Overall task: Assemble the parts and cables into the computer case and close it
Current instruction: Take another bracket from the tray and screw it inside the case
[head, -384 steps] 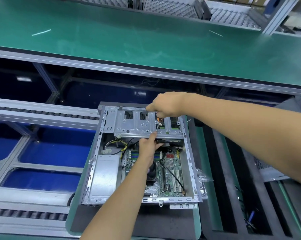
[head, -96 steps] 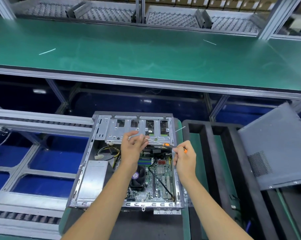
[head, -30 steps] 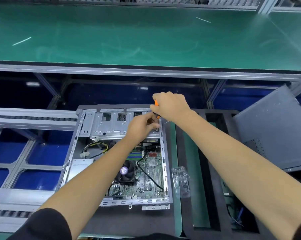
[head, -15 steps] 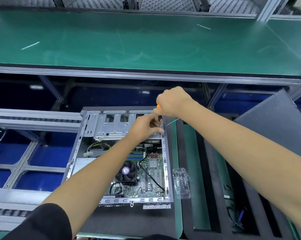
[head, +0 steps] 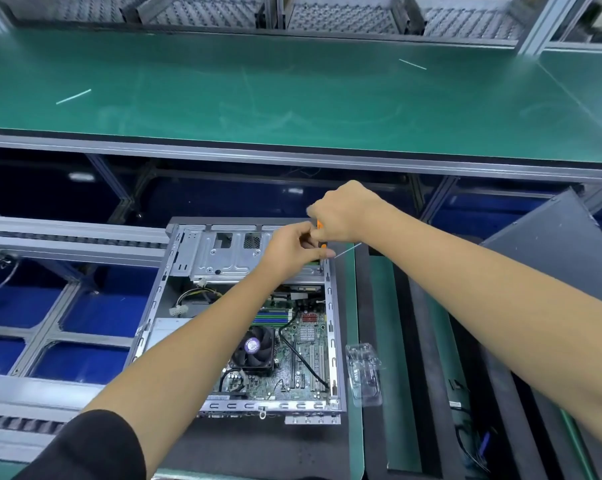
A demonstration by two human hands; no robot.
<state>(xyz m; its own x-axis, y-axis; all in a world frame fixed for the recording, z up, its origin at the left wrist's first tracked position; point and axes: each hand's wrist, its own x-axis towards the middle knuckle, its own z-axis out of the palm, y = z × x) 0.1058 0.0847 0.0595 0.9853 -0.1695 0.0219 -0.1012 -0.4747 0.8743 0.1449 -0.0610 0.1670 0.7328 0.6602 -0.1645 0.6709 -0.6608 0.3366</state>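
Observation:
An open computer case (head: 331,344) lies flat, showing its motherboard (head: 301,363), CPU fan (head: 253,348) and silver drive cage (head: 223,258) at the far end. My right hand (head: 344,213) grips an orange-handled screwdriver (head: 321,237) held upright over the cage's far right corner. My left hand (head: 289,249) pinches the screwdriver's shaft low down, right beside that corner. The tip and any screw are hidden by my fingers. The grey side panel (head: 562,247) leans at the right.
A clear plastic blister tray (head: 363,374) lies just right of the case on the green mat. Black foam slots (head: 417,341) holding cables run along the right. A green conveyor belt (head: 292,95) spans the back; roller rails (head: 67,237) and blue bins sit left.
Over the last second both hands have stayed at the cage's far right corner with the screwdriver upright; only the view shifted slightly. Earlier, the right hand held the screwdriver slanted nearer the motherboard.

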